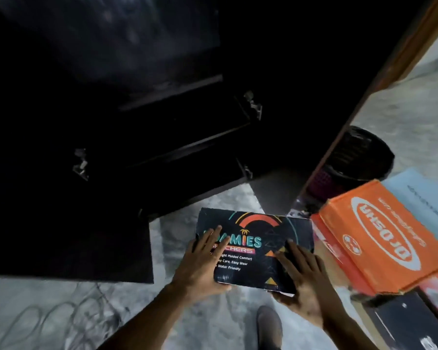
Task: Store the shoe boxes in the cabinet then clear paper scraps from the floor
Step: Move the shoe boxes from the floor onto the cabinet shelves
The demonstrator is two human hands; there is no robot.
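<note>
A dark shoe box (258,238) with bright lettering is held flat above the floor, in front of the open dark cabinet (177,137). My left hand (200,263) grips its left end with fingers spread over the lid. My right hand (301,276) grips its right end, thumb under the near corner. An orange shoe box (382,236) lies to the right on top of a red box (331,246). The cabinet's inside is very dark; I see shelf edges and hinges only.
An open cabinet door (68,236) juts out at the left, another door edge (364,102) at the right. A black bin (357,157) stands behind the boxes, with a pale blue box (425,195) and a black box (402,322) nearby. Cable loops (48,317) lie on the floor.
</note>
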